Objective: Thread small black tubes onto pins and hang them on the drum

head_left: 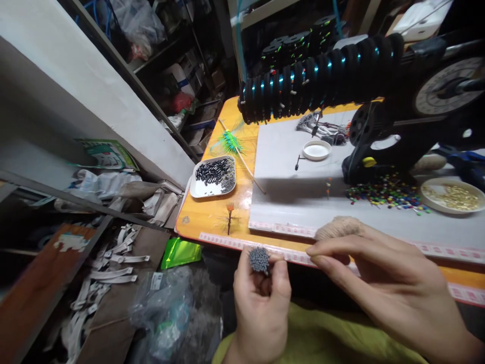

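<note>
My left hand (261, 303), low in the middle of the view, is closed around a bundle of thin stems with small grey bead-like heads (259, 260); the heads point up and the stems are hidden by the fingers. To its right my right hand (386, 273) pinches thumb and forefinger together near the table's front edge. Whatever may be between those fingertips is too small to make out. A brown finger cover (337, 228) wraps one finger of that hand. Just beyond the left hand, a small dark feathery piece with an orange tip (229, 218) lies on the table.
A white tray (216, 191) with black tubes and grey-headed pieces sits on the yellow table (193, 218). Behind are a green bristly stick (229, 142), a small white dish (317, 150), loose coloured beads (386, 194) and a dish of golden bits (450, 196). A black machine (322, 76) overhangs the board.
</note>
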Action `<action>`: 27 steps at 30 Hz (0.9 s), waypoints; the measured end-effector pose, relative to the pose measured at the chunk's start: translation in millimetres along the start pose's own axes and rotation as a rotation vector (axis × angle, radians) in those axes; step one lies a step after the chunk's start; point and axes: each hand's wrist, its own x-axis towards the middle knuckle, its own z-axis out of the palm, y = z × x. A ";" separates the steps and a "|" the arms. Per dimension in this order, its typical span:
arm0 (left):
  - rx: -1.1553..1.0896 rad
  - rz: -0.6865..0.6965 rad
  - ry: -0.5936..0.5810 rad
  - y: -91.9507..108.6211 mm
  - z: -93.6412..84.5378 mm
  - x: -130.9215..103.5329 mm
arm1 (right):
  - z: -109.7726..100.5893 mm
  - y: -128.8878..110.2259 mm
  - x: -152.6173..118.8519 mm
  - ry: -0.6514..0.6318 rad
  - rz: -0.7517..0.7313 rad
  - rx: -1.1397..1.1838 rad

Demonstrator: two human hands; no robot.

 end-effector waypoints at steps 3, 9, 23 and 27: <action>0.089 0.032 -0.021 -0.7 -2.3 -3.2 | -3.9 -3.1 -0.8 -0.010 -0.018 -0.021; 0.079 0.097 0.100 4.3 4.9 -7.8 | -5.5 -3.0 -4.2 -0.050 -0.033 -0.057; -0.401 -0.151 -0.173 -6.0 16.1 -1.8 | 3.7 -6.0 -8.7 0.045 0.009 0.034; -0.588 -0.228 -0.220 -0.7 25.8 -1.5 | 8.3 -4.0 -16.3 0.107 -0.029 -0.031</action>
